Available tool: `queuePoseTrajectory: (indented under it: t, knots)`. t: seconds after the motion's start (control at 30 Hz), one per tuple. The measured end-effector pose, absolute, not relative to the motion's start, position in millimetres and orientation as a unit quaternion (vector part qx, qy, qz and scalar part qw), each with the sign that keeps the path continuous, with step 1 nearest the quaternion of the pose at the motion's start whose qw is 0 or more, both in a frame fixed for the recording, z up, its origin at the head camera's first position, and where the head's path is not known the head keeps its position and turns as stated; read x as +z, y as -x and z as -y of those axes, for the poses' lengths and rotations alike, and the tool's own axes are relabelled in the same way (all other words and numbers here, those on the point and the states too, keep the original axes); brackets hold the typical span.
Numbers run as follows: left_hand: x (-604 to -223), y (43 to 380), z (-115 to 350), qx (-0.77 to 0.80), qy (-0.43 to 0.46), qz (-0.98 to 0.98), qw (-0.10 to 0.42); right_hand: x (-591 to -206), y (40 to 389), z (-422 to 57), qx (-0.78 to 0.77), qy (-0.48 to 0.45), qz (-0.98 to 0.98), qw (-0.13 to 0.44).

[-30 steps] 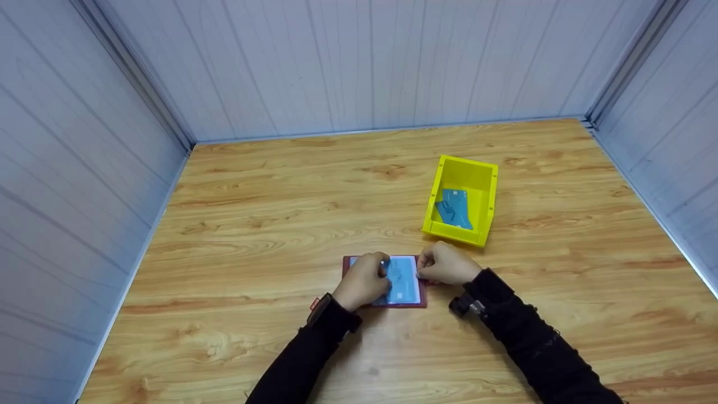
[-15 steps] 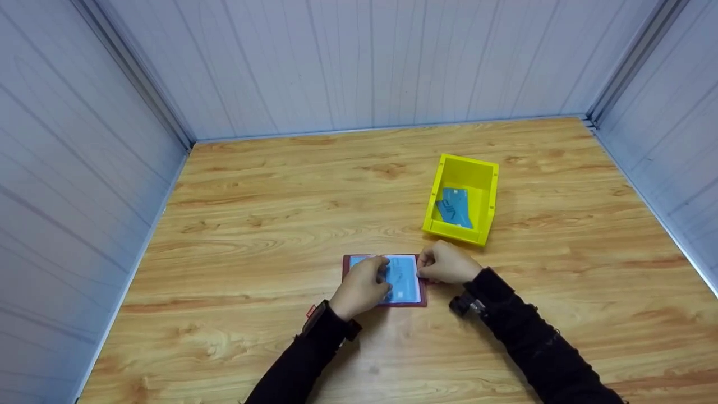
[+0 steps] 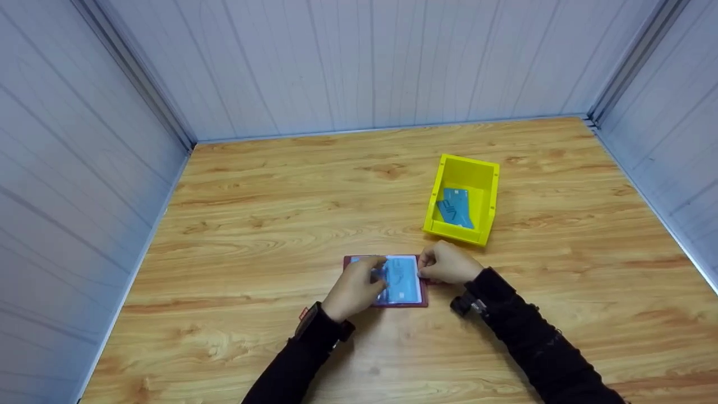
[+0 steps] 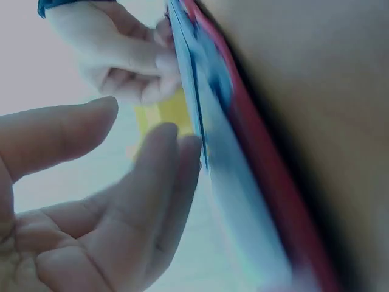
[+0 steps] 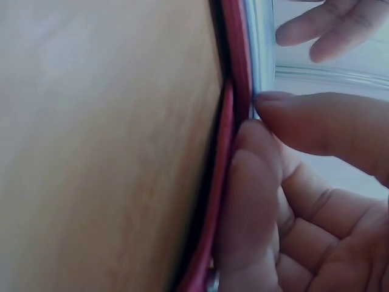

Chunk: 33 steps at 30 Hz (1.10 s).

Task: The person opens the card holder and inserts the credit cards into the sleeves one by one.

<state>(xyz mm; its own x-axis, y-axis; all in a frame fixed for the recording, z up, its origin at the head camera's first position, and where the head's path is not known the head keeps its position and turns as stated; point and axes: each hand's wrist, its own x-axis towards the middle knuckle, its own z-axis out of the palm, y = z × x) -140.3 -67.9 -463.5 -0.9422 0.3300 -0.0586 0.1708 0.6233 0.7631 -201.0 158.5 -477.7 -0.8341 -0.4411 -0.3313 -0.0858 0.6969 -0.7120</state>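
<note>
A dark red card holder (image 3: pixel 424 304) lies open on the table, with clear sleeves and blue cards (image 3: pixel 400 285) showing in it. My right hand (image 3: pixel 450 265) pinches the right edge of its pages; in the right wrist view, thumb (image 5: pixel 316 125) and forefinger meet at the stacked sleeves (image 5: pixel 261 48) beside the red cover (image 5: pixel 240 55). Over the left half is my left hand (image 3: pixel 353 286), thumb and fingers spread apart with nothing between them. In the left wrist view its fingertips (image 4: pixel 161 137) come right up to the sleeve edge. It hides the holder's left part.
A yellow bin (image 3: pixel 471 234) stands behind the right hand, with blue cards (image 3: pixel 457 209) lying inside. White panel walls (image 3: pixel 359 67) enclose the wooden table (image 3: pixel 252 235) at the back and both sides.
My left hand has drawn slightly back to the left, its thumb and fingers parting. My right hand keeps its pinch at the page edge, and the bin stays put.
</note>
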Motion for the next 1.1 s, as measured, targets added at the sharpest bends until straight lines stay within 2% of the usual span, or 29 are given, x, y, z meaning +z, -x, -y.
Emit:
queuePoseTrajectory:
  t: [0.17,0.47,0.67,0.87,1.1]
  knots:
    - [-467.8,139.2,79.9,0.323,-0.163,-0.931,0.044,-477.4,202.0,-158.5,-0.360,0.139,-0.887,0.254]
    - [-473.6,135.9,84.5,0.260,-0.159,-0.949,0.078,-478.5,202.7,-158.9,-0.368,0.128,-0.884,0.258]
    - [-473.5,134.7,82.3,0.230,-0.164,-0.956,0.080,-476.2,203.6,-158.9,-0.365,0.132,-0.885,0.257]
    - [-473.2,133.8,82.4,0.226,-0.177,-0.956,0.063,-462.4,207.6,-162.0,-0.368,0.152,-0.888,0.229]
    - [-473.9,133.8,82.9,0.222,-0.181,-0.956,0.058,-434.8,219.5,-169.0,-0.362,0.143,-0.910,0.140]
